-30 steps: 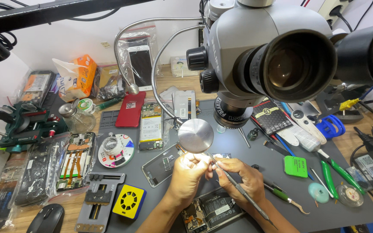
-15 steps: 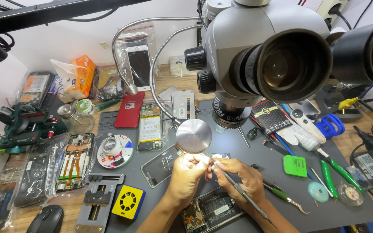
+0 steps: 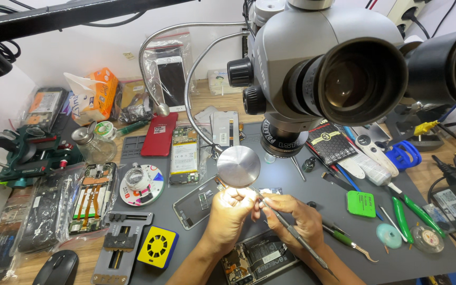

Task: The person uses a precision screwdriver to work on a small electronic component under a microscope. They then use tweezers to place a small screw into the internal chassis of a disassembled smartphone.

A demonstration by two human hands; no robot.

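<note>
My left hand is curled under the round metal lamp head, brightly lit, fingers pinched on a small part I cannot make out. My right hand holds a thin metal tool like a pen, its tip meeting the left fingertips. Both hands hover over the dark grey work mat. An opened phone lies below my wrists, and a phone frame lies left of my left hand.
A large microscope fills the upper right. Green-handled tools, a green square pad and tweezers lie right. A red phone, an open phone, a yellow fan block, a clamp jig and a mouse sit left.
Both hands have stayed under the lamp with only slight shifts; the tool remains in my right hand. The view has tilted a little.
</note>
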